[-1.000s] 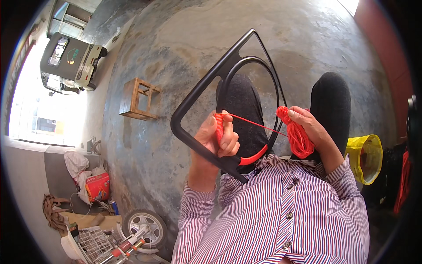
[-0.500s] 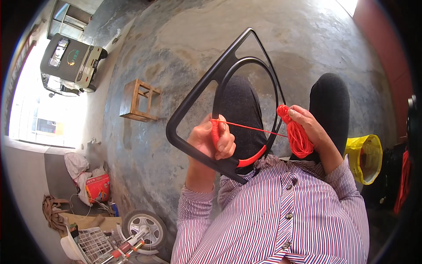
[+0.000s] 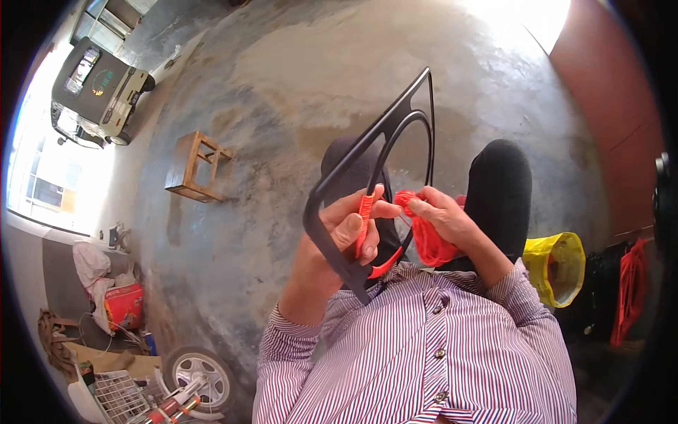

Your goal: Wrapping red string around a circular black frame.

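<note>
Black frame point(image 3: 395, 120) partly red-wrapped, left hand point(image 3: 346, 230) gripping it, right hand point(image 3: 445, 219) clutching red cord point(image 3: 431, 244)

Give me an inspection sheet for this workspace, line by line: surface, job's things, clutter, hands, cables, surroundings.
Surface: bare grey concrete floor, stained in patches.
Job's things: black triangular plastic frame resting across the lap; red cord wrapped round its lower bar; loose bundle of red cord.
Clutter: small wooden stool; yellow plastic bag; red container; wheel; white wire basket.
Hands: left hand grips the frame's bar over the wrapping; right hand holds the bundle.
Cables: nothing seen.
Surroundings: small vehicle parked at far left; red wall at right.
</note>
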A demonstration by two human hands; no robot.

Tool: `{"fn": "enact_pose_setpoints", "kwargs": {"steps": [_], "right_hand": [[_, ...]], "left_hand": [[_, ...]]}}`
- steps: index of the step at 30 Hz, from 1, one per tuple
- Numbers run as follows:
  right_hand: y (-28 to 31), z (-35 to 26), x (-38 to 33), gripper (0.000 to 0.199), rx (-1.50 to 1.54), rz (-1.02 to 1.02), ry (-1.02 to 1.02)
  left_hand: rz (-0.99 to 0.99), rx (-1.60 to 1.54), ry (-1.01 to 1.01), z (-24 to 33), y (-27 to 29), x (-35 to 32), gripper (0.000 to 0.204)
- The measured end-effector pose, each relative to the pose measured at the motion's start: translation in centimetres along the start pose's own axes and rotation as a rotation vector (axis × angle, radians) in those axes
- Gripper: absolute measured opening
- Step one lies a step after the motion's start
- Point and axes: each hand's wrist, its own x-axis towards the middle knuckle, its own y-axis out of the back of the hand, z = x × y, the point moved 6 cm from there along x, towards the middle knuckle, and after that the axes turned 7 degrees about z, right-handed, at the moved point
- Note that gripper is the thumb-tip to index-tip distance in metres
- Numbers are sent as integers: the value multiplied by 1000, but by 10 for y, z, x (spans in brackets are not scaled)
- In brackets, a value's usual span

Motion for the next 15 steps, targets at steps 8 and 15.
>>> {"fn": "enact_pose_setpoints", "kwargs": {"steps": [8, 15], "right_hand": [[-44, -97, 15, 38, 858, -356, 127], [-65, -154, -22, 32, 604, -885, 564]], "left_hand": [[-8, -18, 99, -6, -26, -12, 49], [136, -612, 242, -18, -54, -13, 70]]}}
